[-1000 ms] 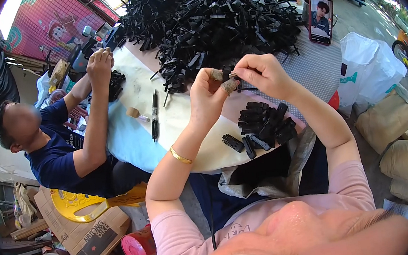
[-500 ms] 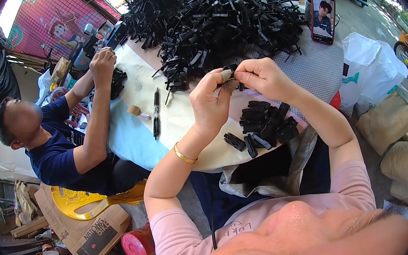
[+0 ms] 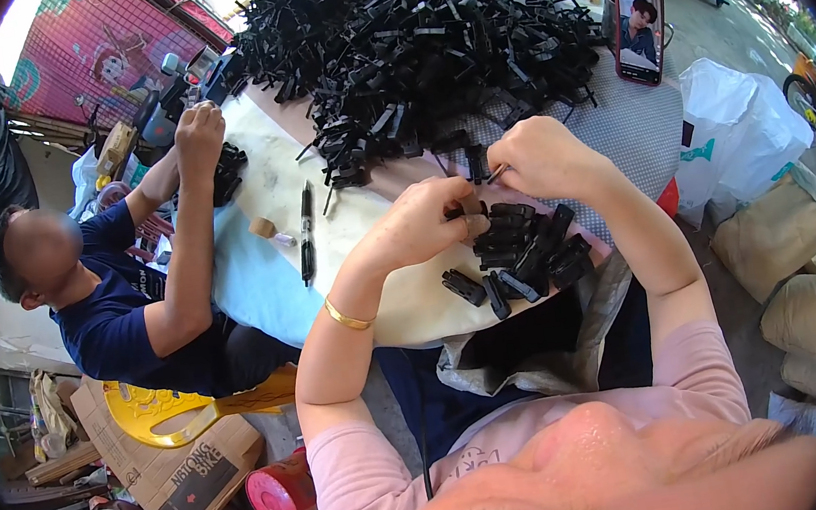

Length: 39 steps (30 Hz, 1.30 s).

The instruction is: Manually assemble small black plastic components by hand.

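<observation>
Your left hand (image 3: 425, 225) & right hand (image 3: 540, 154) fingers pinch one small black plastic clip (image 3: 479, 205) together, w/ the finished pile of black clips (image 3: 520, 252) just below for easy dropping.

Large heap of black plastic clips (image 3: 414, 43) occupies the far part of the surface (image 3: 279, 270). Small stack of black clips (image 3: 518, 252) lies at its near edge. Black marker pen (image 3: 306, 231) lies toward its left edge; upright smartphone (image 3: 639, 32) stands at the far right corner.

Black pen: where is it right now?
Head view, left of centre: the black pen lies on the white table cover, beside a small cork, left of the left hand.
</observation>
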Each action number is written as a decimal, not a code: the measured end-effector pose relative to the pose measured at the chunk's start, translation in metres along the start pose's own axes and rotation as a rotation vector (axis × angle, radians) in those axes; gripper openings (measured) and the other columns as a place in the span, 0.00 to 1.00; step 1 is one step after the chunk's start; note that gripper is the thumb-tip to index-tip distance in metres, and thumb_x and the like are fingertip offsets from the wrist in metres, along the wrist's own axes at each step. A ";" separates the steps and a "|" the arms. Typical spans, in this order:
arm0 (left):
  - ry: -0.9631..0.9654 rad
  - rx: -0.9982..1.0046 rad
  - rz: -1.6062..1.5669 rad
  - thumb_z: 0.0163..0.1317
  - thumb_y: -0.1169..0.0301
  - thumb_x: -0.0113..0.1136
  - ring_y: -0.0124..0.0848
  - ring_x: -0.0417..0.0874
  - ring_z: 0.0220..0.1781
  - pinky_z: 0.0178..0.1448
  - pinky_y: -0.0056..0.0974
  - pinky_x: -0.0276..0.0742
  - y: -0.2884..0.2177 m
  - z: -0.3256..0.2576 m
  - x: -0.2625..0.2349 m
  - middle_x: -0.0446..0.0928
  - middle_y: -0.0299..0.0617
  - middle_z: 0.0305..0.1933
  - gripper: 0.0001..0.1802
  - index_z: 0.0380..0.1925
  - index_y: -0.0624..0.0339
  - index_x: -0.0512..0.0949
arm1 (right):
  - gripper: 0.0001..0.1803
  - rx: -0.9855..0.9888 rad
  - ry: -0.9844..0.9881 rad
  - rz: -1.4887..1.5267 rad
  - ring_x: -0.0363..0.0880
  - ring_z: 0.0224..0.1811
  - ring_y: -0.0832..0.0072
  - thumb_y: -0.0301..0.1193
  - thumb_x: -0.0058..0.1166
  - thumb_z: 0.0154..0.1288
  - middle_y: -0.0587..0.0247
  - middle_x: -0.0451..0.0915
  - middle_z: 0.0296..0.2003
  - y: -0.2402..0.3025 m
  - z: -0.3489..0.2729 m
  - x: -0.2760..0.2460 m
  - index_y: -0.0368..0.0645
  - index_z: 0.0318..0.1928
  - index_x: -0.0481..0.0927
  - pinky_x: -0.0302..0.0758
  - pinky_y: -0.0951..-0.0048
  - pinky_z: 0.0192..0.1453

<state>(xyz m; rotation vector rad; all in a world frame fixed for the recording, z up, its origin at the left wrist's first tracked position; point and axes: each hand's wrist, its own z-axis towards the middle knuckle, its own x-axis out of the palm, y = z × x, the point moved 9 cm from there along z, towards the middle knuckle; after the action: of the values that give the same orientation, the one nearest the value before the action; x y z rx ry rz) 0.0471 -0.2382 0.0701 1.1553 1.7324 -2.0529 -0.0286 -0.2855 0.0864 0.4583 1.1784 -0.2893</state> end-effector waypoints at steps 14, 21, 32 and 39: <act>-0.228 0.206 -1.189 0.51 0.76 0.61 0.38 0.72 0.53 0.57 0.39 0.69 0.005 0.002 -0.033 0.68 0.55 0.53 0.32 0.56 0.63 0.61 | 0.05 -0.074 -0.258 0.737 0.73 0.26 0.86 0.20 0.58 0.50 0.64 0.78 0.24 0.023 0.003 -0.031 0.35 0.30 0.78 0.71 0.82 0.30; -0.472 0.250 -1.297 0.50 0.83 0.58 0.39 0.78 0.47 0.53 0.40 0.73 0.015 -0.005 -0.047 0.73 0.53 0.46 0.19 0.41 0.60 0.66 | 0.10 0.080 -0.275 0.777 0.70 0.21 0.85 0.24 0.59 0.50 0.65 0.75 0.20 0.010 0.004 -0.026 0.35 0.35 0.77 0.67 0.83 0.26; -0.626 0.163 -0.694 0.52 0.84 0.58 0.25 0.77 0.39 0.45 0.29 0.76 0.002 -0.008 -0.037 0.76 0.43 0.40 0.16 0.40 0.64 0.67 | 0.09 0.155 -0.198 0.973 0.71 0.25 0.86 0.26 0.47 0.61 0.66 0.77 0.24 0.008 0.006 -0.016 0.32 0.36 0.78 0.68 0.84 0.29; -0.673 0.177 -0.648 0.52 0.83 0.59 0.22 0.77 0.38 0.42 0.25 0.74 0.002 -0.013 -0.040 0.77 0.40 0.37 0.12 0.37 0.66 0.71 | 0.09 0.180 -0.144 1.110 0.68 0.22 0.88 0.26 0.48 0.61 0.69 0.74 0.21 0.008 0.007 -0.009 0.34 0.36 0.79 0.64 0.86 0.26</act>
<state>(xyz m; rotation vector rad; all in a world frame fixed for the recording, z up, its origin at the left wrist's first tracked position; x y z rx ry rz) 0.0802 -0.2397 0.0958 -0.1587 1.6943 -2.5542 -0.0226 -0.2825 0.0985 1.1476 0.6199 0.5308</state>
